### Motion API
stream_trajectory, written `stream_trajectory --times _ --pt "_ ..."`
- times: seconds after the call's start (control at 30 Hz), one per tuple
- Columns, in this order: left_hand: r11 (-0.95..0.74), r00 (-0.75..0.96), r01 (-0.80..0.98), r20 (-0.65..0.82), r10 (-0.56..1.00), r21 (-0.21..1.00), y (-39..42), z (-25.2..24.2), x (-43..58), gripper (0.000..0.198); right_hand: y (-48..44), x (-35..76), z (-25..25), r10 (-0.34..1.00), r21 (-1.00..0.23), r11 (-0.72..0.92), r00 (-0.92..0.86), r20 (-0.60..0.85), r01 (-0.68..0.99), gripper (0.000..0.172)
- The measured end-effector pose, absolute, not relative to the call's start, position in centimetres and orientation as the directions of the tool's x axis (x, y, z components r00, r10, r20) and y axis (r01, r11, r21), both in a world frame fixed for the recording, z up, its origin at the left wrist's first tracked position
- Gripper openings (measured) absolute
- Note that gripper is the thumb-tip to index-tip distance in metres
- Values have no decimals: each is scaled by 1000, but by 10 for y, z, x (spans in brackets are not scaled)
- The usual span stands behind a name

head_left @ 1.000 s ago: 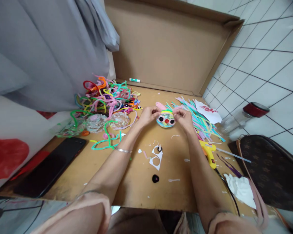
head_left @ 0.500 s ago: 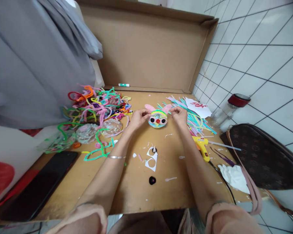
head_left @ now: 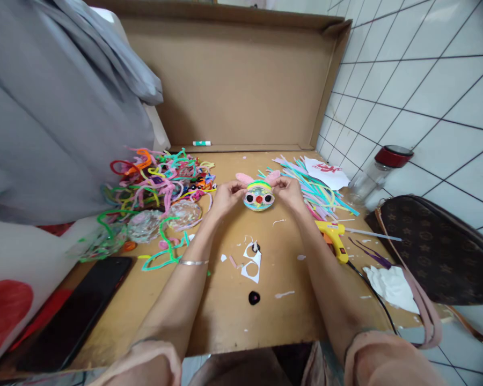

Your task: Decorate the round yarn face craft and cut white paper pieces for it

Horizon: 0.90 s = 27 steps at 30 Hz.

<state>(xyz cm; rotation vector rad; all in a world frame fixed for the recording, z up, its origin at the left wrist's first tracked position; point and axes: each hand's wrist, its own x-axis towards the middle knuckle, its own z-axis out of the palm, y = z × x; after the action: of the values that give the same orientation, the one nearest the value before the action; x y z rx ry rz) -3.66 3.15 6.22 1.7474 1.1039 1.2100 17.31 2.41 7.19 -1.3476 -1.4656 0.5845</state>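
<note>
A small rounded craft animal head (head_left: 258, 203) is held upright over the middle of the table. It has pink fuzzy ears, a yellow and green band, black-and-white eyes and a red nose. My left hand (head_left: 229, 197) pinches its left side below one ear. On the opposite side, the fingers of my right hand (head_left: 290, 192) are closed at its edge under the other ear; fingertips are partly hidden. Nearer to me lie a white paper scrap (head_left: 253, 268) with round cut-outs and a black fuzzy disc (head_left: 254, 298).
Tangled pipe cleaners (head_left: 161, 179) and clear plastic pieces (head_left: 145, 225) lie left, above a black phone (head_left: 76, 313). To the right are straight pipe cleaners (head_left: 317, 187), a yellow glue gun (head_left: 336, 241) with a cord, a bottle (head_left: 372, 177) and a brown bag (head_left: 438, 246). Cardboard (head_left: 241, 80) stands behind.
My right hand has moved in from beside the ear to the head's right edge. My left hand keeps its pinch. The whole view has shifted slightly.
</note>
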Motion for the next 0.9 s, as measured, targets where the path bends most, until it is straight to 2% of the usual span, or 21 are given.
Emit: stream_trajectory --times 0.23,0.53,0.9 --pt "-375 179 206 342 922 904 35 57 -36 19 19 168 78 918 -853 302 112 380 425 16" --pt "-380 185 272 339 922 884 30 61 -40 20 22 182 75 922 -833 197 191 336 517 14" --pt "-397 195 283 353 915 873 37 53 -42 24 14 176 80 953 -756 125 134 271 642 17"
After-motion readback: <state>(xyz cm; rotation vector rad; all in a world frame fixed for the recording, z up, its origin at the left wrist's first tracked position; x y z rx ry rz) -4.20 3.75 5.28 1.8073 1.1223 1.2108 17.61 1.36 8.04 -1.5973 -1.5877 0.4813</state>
